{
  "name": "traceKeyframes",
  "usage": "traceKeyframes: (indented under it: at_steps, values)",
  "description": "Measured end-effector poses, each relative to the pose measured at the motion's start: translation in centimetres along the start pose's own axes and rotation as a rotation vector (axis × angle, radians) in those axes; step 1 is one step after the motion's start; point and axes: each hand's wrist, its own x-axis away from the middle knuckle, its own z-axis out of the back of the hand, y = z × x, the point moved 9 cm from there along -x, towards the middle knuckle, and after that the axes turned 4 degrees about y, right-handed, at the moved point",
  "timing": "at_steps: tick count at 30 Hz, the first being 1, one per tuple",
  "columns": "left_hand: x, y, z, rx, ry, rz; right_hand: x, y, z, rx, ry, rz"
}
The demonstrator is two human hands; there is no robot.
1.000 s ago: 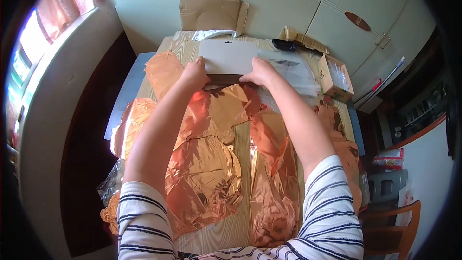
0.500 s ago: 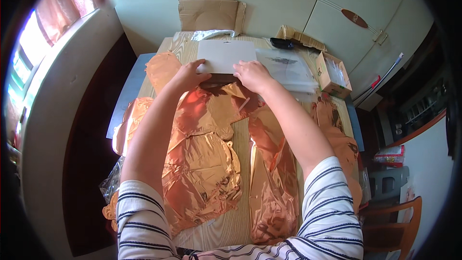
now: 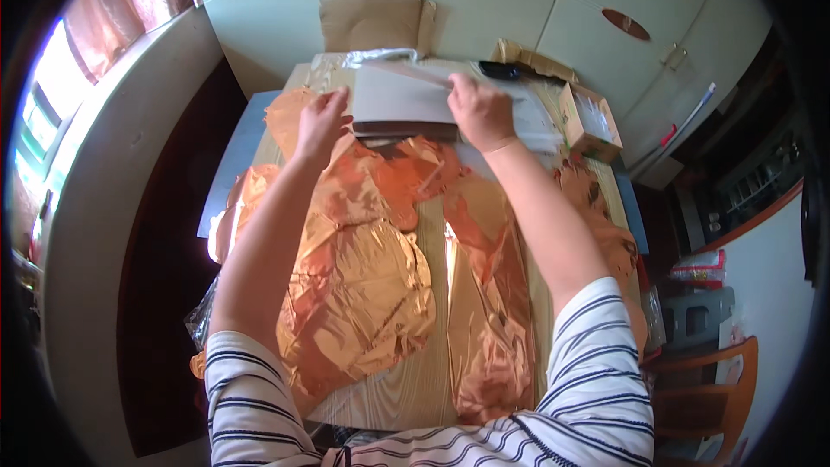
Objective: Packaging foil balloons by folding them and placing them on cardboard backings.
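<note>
My right hand [image 3: 482, 112] is closed on the end of a thin pale card [image 3: 406, 74], raised and seen nearly edge-on. Below it, at the far middle of the table, lies a stack of white cards [image 3: 398, 104] with a dark front edge. My left hand [image 3: 323, 127] hovers just left of this stack, fingers loosely curled with a gap at the tips and nothing visible between them. Nearer to me, flat, shiny copper-coloured foil balloons [image 3: 363, 294] spread over the table. A long folded one [image 3: 488, 294] lies under my right forearm.
Clear plastic bags [image 3: 540, 125] lie right of the stack, beside a small open cardboard box [image 3: 591, 123]. A black object [image 3: 499, 70] sits behind them. Flattened cardboard [image 3: 376, 24] leans against the cabinets. A wooden chair [image 3: 709, 398] stands at the right.
My right hand has risen and moved right, lifting a card off the stack. My left hand has let go of the stack and drawn back left.
</note>
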Motion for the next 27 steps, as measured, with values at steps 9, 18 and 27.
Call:
traceKeyframes:
  at_steps: [9, 18, 27]
  values:
    - [20.9, 3.3, -4.7, 0.367, -0.387, 0.354, 9.6, -11.6, 21.4, -0.036, -0.096, 0.412]
    - [38.0, 5.0, -7.9, -0.449, -0.592, -0.351, 19.6, -4.6, 33.0, -0.586, -0.015, -1.087]
    - [48.0, -2.7, -9.0, -0.859, -0.651, -0.739, 32.8, -11.6, 22.0, -1.509, -0.202, -1.960]
